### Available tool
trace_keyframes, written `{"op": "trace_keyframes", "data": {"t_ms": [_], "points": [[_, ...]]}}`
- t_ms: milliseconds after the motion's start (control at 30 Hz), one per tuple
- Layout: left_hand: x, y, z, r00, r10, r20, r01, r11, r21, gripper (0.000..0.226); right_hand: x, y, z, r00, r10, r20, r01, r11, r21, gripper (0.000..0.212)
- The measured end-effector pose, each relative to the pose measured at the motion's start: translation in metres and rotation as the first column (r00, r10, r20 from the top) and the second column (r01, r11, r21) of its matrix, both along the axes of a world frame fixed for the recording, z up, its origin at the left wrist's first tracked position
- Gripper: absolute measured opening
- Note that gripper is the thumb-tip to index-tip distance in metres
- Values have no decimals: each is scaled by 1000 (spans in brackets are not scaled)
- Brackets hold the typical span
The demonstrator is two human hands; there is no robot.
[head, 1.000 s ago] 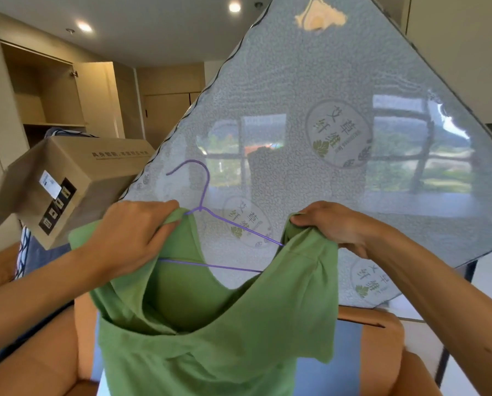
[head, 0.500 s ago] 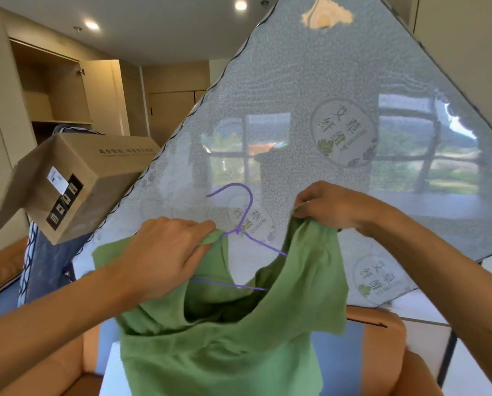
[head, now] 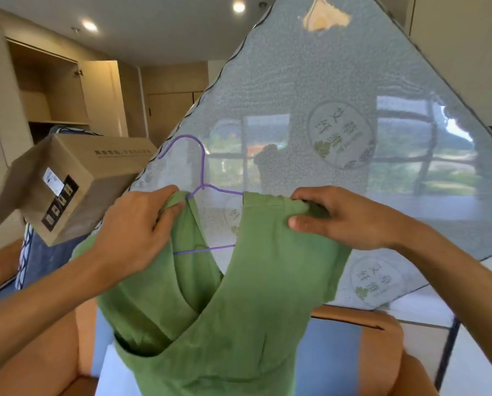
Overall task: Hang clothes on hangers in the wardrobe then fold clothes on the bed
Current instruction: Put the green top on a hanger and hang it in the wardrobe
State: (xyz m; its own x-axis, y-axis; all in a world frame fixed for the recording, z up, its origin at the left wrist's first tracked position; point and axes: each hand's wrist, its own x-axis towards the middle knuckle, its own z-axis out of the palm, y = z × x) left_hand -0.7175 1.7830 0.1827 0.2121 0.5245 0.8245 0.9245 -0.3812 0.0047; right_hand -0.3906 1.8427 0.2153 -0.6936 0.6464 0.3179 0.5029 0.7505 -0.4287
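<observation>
Room: a bedroom with pale wood panels. A big mattress (head: 353,81) in shiny plastic leaned across the far right, a cardboard box (head: 76,178) sat at the left, and the wardrobe (head: 53,90) stood open at the far left.
Place of the garment: the green top (head: 239,310) was held up in the air in the middle, in front of the mattress and well apart from the wardrobe.
Hanger: the purple hanger (head: 202,178) sat inside the neck opening. Its hook and a part of its lower bar showed, and both ends were hidden under the cloth.
Left hand: the left hand (head: 136,230) gripped the left shoulder of the top, fingers curled round the cloth just beside the hanger's neck.
Right hand: the right hand (head: 344,218) pinched the right shoulder, thumb under and fingers over the top edge.
Step in hand: by my judgement, putting the top on the hanger, almost complete. Hanging it in the wardrobe was not yet done.
Next move: it seemed to call for seating both shoulders evenly, then freeing one hand to take the hook.
Direction: the hook pointed up and curled to the left. The neck of the top faced up, and the hem was below the view.
Long axis: the hanger ran left to right, nearly level, and the top hung long from top to bottom.
</observation>
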Motion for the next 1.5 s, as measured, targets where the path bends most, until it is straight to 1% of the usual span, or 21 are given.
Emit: {"op": "trace_keyframes", "data": {"t_ms": [100, 167, 200, 267, 333, 467, 600, 767, 833, 933, 1033, 1067, 1133, 1200, 1267, 1300, 1333, 1367, 1400, 1467, 1500], "points": [[-3, 1, 4, 1000, 1, 2, -1, 1000, -7, 33, 3, 5, -11, 998, -23, -62, 30, 992, 122, 30], [1, 3, 5, 999, -37, -4, 36, 999, -24, 33, -1, 6, -14, 994, 4, -106, 17, 981, 194, 38], [4, 4, 6, 998, -64, -12, 64, 997, -35, 33, -5, 6, -15, 995, 21, -97, 4, 969, 249, 41], [10, 7, 6, 994, -112, -19, 111, 992, -63, 33, -13, 4, -13, 999, 21, -29, -9, 932, 363, 43], [14, 8, 5, 991, -135, -9, 134, 988, -81, 33, -19, 2, -12, 1000, -20, 18, 11, 902, 432, 43], [16, 5, 8, 981, -196, 10, 195, 971, -139, 39, -16, 0, -17, 996, -71, -53, 88, 876, 475, 44], [0, 2, 24, 977, -200, -78, 181, 963, -200, 45, 7, 6, -17, 978, -82, -191, 161, 882, 444, 44], [-27, -1, 33, 975, -220, 40, 224, 959, -175, 49, 41, 13, -10, 942, -72, -329, 206, 896, 393, 49], [-35, 0, 35, 981, -192, 39, 196, 964, -180, 48, 55, 15, -9, 928, -106, -357, 238, 906, 351, 58], [-46, -1, 42, 986, -164, 42, 168, 973, -160, 52, 73, 19, -10, 926, -118, -359, 246, 909, 335, 82], [-54, -7, 49, 992, -123, 12, 123, 977, -175, 63, 86, 21, -7, 914, -143, -379, 281, 897, 340, 87], [-56, -10, 52, 992, -127, 5, 125, 968, -219, 62, 89, 20, -6, 913, -154, -378, 293, 891, 346, 86], [-60, -15, 58, 991, -131, 16, 128, 916, -381, 60, 92, 18, -6, 918, -171, -357, 301, 887, 349, 82], [-65, -19, 66, 997, -68, -28, 44, 850, -525, 69, 94, 17, -8, 924, -179, -337, 302, 883, 359, 82], [-66, -25, 74, 996, 1, -88, -51, 816, -575, 77, 100, 18, -9, 915, -190, -357, 324, 871, 368, 84], [-67, -26, 76, 996, 15, -90, -64, 812, -580, 72, 104, 18, -8, 903, -195, -383, 342, 866, 365, 85], [-67, -28, 77, 999, 15, -52, -42, 820, -571, 64, 107, 17, -8, 891, -198, -409, 356, 865, 355, 87], [-62, -31, 79, 1000, 11, -1, -10, 830, -558, 49, 110, 17, -7, 881, -200, -429, 363, 867, 341, 89], [-57, -33, 80, 1000, 17, 24, -1, 839, -544, 42, 111, 15, -6, 876, -199, -440, 363, 872, 329, 92], [-45, -31, 85, 999, 35, -10, -36, 902, -430, 71, 109, 13, -3, 881, -186, -435, 342, 885, 316, 96], [-35, -32, 85, 1000, 18, -4, -18, 938, -345, 74, 106, 11, -1, 889, -177, -422, 328, 889, 318, 98]]}}
